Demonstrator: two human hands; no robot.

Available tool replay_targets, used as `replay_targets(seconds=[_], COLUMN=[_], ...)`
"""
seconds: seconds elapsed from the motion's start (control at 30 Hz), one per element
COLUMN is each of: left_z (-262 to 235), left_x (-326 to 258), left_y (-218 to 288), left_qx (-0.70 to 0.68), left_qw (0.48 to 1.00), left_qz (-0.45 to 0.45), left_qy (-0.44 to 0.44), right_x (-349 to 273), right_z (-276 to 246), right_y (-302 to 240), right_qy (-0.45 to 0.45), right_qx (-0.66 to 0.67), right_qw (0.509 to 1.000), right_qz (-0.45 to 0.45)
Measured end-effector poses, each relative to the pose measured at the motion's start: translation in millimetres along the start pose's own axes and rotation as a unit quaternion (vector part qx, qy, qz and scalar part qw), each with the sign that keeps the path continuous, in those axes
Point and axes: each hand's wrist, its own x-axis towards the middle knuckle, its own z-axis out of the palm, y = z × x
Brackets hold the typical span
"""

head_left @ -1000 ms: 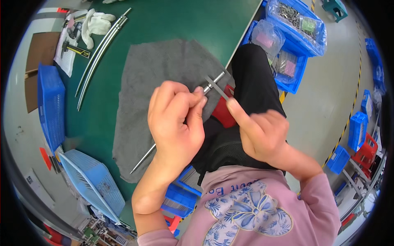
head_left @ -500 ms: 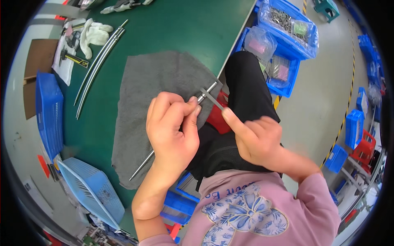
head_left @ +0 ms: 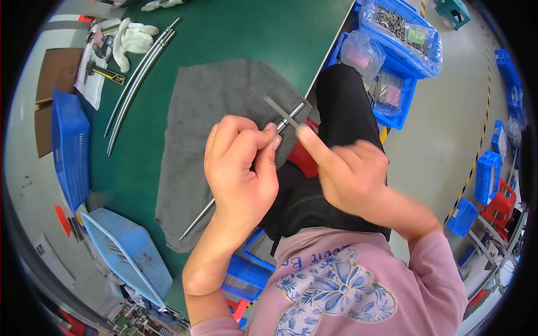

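My left hand (head_left: pixel 241 162) pinches a slim shiny metal rod (head_left: pixel 198 219) between thumb and fingers, near its upper right end. The rod slants over a grey cloth (head_left: pixel 193 123), and its thin lower end shows to the left of my wrist. Closed around the near end of a narrow flat file (head_left: pixel 276 106), my right hand (head_left: pixel 356 171) has its index finger stretched along the tool. The file lies across the rod just beyond my left fingertips, next to a collar-like step. My right palm hides the file's near end.
Several long metal rods (head_left: pixel 140 84) lie on the green table (head_left: pixel 241 28), near a white glove (head_left: pixel 134 42) and a caliper (head_left: pixel 106 73). Blue baskets (head_left: pixel 70 145) line the left. Blue bins (head_left: pixel 406 103) with metal parts stand beyond my knee.
The file has slid forward and to the left across the rod, so more of it sticks out past the rod. My left hand keeps its pinch on the rod.
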Motion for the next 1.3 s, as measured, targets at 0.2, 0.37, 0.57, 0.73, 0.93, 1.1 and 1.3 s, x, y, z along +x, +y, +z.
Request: replay_targets(seconds=[0.2,0.37,0.57,0.73,0.93,1.1,1.3], left_z=[1,0,-2,-1,-1,-2,-3], left_x=[2,3,0,1,1,0,1], left_y=[1,-1,1,0,0,1,1], left_qx=[0.011,0.014,0.020,0.025,0.026,0.042,0.045], left_qw=[1.000,1.000,1.000,0.999,0.999,0.999,0.998], left_qz=[0.010,0.012,0.017,0.032,0.029,0.020,0.031], left_qy=[-0.001,0.000,-0.007,-0.005,-0.004,-0.010,-0.011], right_x=[20,-3,9,-24,-47,-56,-48], right_z=[-3,-23,-8,-7,7,12,8], right_y=[0,2,-1,1,9,11,2], right_qy=[-0.019,-0.080,-0.025,-0.037,0.003,0.053,0.050], right_qx=[0.017,-0.014,0.011,0.037,0.071,0.111,0.218], right_qw=[1.000,0.997,1.000,0.999,0.997,0.992,0.970], right_qz=[-0.012,0.003,-0.005,0.013,0.001,0.034,0.093])
